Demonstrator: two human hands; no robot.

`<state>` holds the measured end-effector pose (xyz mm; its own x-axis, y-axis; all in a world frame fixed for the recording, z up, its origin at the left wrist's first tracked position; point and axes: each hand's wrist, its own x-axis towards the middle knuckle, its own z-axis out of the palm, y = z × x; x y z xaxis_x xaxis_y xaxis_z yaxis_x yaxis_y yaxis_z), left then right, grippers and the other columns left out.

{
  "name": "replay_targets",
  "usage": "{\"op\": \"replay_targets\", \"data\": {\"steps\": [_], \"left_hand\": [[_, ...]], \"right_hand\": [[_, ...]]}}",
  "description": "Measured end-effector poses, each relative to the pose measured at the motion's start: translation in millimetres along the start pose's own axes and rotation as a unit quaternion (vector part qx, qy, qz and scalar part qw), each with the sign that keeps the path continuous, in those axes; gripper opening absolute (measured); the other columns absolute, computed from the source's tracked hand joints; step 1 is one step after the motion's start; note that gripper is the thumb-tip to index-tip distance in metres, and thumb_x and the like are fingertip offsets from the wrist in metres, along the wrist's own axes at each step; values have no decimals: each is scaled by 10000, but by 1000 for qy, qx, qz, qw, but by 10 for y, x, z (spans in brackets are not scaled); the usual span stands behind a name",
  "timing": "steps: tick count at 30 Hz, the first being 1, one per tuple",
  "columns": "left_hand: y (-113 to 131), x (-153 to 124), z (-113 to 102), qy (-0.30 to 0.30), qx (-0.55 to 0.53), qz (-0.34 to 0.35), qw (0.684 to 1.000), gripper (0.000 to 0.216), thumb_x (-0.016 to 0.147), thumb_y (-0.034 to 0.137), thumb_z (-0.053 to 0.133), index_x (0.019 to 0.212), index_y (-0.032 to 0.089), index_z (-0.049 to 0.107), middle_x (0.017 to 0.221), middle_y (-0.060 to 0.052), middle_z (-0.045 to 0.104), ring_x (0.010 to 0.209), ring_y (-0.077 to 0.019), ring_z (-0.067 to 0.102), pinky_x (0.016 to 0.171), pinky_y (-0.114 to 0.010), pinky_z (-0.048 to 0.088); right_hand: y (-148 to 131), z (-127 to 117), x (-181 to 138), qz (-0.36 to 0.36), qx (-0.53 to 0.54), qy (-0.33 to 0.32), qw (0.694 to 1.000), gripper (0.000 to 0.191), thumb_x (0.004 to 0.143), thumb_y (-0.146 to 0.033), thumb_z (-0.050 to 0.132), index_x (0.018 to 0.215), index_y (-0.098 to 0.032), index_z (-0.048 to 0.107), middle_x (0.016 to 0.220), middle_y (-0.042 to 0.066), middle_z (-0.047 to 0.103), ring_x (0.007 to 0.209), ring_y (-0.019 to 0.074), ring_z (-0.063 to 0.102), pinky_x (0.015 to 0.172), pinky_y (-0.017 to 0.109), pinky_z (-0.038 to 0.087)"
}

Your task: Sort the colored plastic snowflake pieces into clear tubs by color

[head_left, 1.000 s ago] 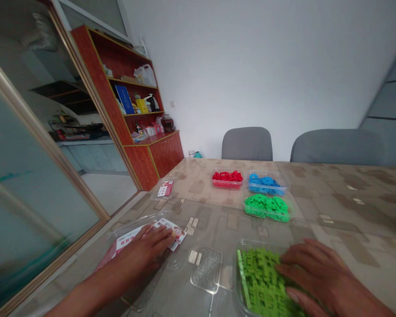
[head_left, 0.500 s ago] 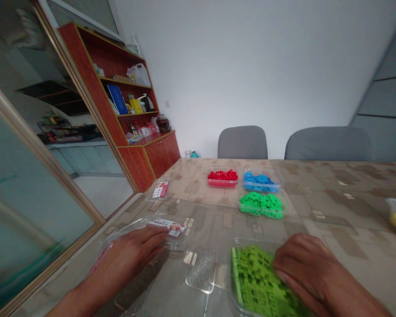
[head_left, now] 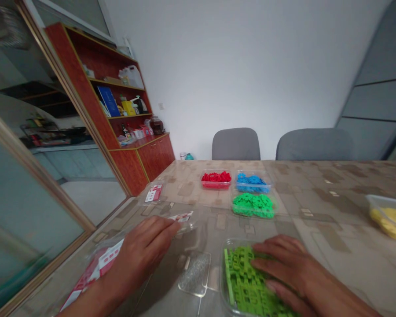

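Observation:
My left hand (head_left: 147, 246) is closed on the edge of a clear plastic lid (head_left: 184, 217) with a red and white label, raised at a tilt over the table. My right hand (head_left: 288, 266) lies open over the lime-green plastic pieces (head_left: 246, 277), fingers stretched out and touching the top layer. These pieces, flat and notched, fill a clear plastic box (head_left: 222, 273) and are stacked in rows. Under my left forearm lies more clear packaging with red and white labels (head_left: 99, 264), partly hidden.
Farther back stand clear boxes of red pieces (head_left: 216, 177), blue pieces (head_left: 253, 182) and bright green pieces (head_left: 253, 204). A box of yellow pieces (head_left: 392, 220) is at the right. Another labelled lid (head_left: 153, 193) lies at the back left. Two grey chairs (head_left: 236, 145) stand behind the table (head_left: 320, 193).
My left hand has tilted the labelled lid up from the table. The fingers of my right hand have spread from a bunched pose and shifted left over the lime-green pieces. The view has turned slightly right.

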<state>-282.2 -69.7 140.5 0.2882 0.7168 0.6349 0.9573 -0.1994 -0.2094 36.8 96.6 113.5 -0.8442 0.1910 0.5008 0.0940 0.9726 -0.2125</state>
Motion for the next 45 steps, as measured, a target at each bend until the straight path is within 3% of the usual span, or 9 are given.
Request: {"op": "replay_targets", "data": {"steps": [3,7,15,20,23,26,30,39,45], "left_hand": [[348,238,-35,35,-43,54,997,257,991,84,432,1166,154,607,993,-58,703,836,-170,595,711,-287,474],[903,616,95,111,-123,143,976,239,1018,132,405,1033,104,642,863,-60,712,751,-161,594,637,-287,446],[1608,749,840,129,-131,125,975,169,891,122,540,742,198,561,589,37,527,526,-143,439,462,-305,266],[1563,631,809,78,-179,96,976,115,933,204,558,829,206,605,632,30,591,540,-122,514,517,-254,367],[1294,586,595,-12,-210,92,973,194,961,312,554,1080,177,624,1088,-66,716,872,-193,645,751,-306,510],[1028,488,503,-131,-258,-47,956,448,944,337,562,1349,152,519,1478,-145,483,1301,-298,483,1073,-460,410],[908,341,633,-219,-391,-271,852,517,964,314,467,1458,167,436,1565,-137,352,1426,-285,342,1169,-478,282],[1115,336,856,-70,-706,-489,508,498,799,347,662,1259,179,569,1051,-83,675,932,-241,646,845,-342,495],[1204,394,864,-37,-700,-528,480,536,783,312,690,1284,183,552,903,-40,668,751,-182,626,717,-290,494]], "right_hand": [[-25,-233,9,112,46,35,992,282,945,-351,564,1181,-306,712,1136,42,758,1041,240,704,911,354,565],[75,-352,-26,280,130,68,949,437,965,-490,423,1174,-253,724,863,53,776,777,233,737,721,331,607],[389,-63,-173,339,111,27,934,483,851,-486,499,1112,-148,724,553,-1,626,502,194,593,482,283,460],[420,-14,-226,348,106,-5,931,487,828,-464,473,1070,-133,734,669,56,714,571,216,636,566,319,503],[416,-2,-255,361,115,-11,925,515,832,-487,440,1081,-135,721,836,101,762,683,242,689,658,344,535],[378,43,-275,372,127,-17,919,460,864,-478,409,1064,-169,686,821,71,756,694,237,694,656,324,526],[245,97,-244,393,169,-2,904,342,919,-442,357,1006,-224,605,820,32,752,738,226,704,644,282,520],[150,58,-201,408,265,25,873,235,849,-395,470,970,-263,623,722,0,745,715,256,705,631,297,536],[153,94,-118,432,303,81,846,335,834,-519,504,748,-236,661,723,37,733,767,280,691,699,350,555]]}}
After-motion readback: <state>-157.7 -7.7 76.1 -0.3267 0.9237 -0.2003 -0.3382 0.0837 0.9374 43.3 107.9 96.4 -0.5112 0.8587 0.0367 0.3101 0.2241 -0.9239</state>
